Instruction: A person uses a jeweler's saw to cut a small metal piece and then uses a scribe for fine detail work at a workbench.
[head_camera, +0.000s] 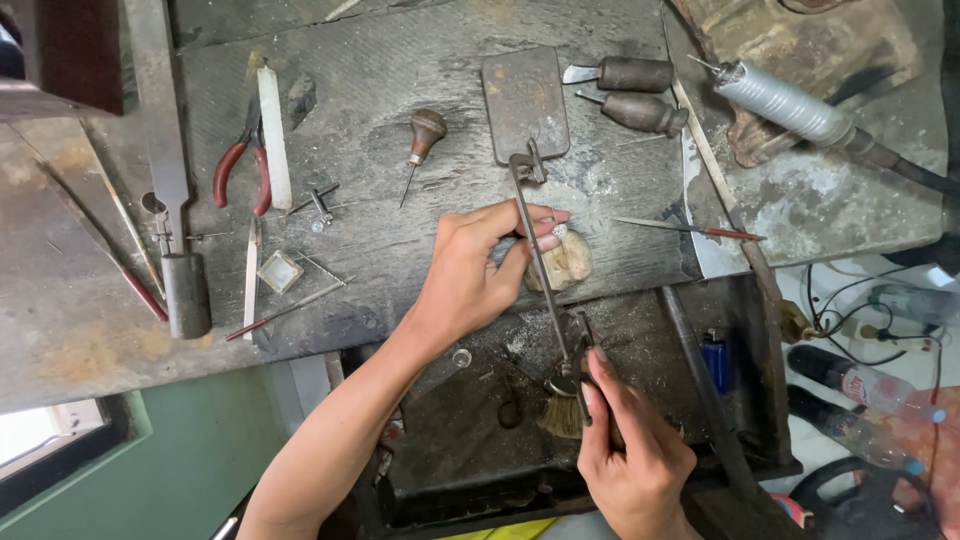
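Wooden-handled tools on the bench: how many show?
3. A round-knobbed graver lies mid-bench; two dark-handled tools, upper and lower, lie side by side right of the flat metal plate. Clutter may hide others.

Left hand sits mid-frame, forearm running in from 7 o'clock, wrist bent, back of hand up. Thumb and fingers pinched together, tips pointing toward 3 o'clock. Right hand enters from 5 o'clock at bottom edge, back of hand up, fingers curled in a closed grip, index finger stretched toward 11 o'clock. Hands are apart, right one at 5 o'clock of the left. Both arms bare.
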